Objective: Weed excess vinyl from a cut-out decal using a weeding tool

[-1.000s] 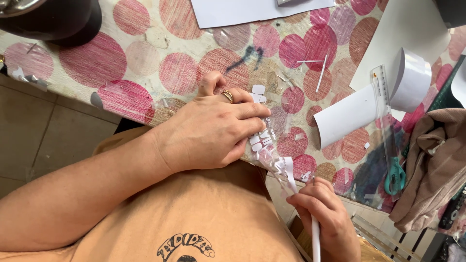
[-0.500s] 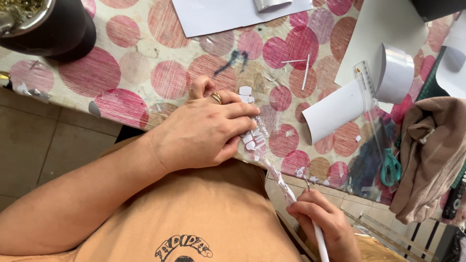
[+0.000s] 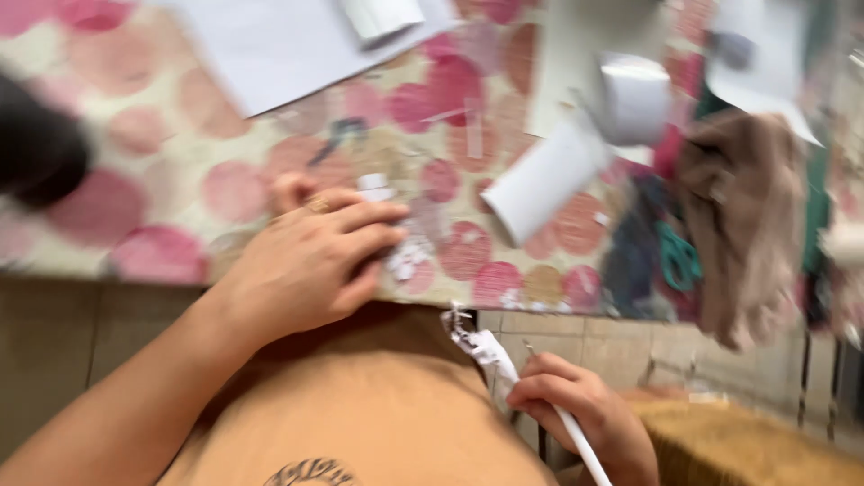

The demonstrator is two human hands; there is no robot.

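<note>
left hand (image 3: pixel 310 261) on paper scraps (image 3: pixel 409 256) — right hand (image 3: pixel 580 409) around white stick (image 3: pixel 531 396)

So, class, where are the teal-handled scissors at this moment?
In the head view, the teal-handled scissors lie at the right of the pink-spotted table, near its front edge, between the rolled white paper tube and the crumpled beige cloth.

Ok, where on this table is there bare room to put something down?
Bare cloth shows between the dark thing at far left, the paper sheet and the left hand. A smaller patch lies between that hand and the paper roll. The right side is crowded: scissors, a brown cloth, papers.
</note>
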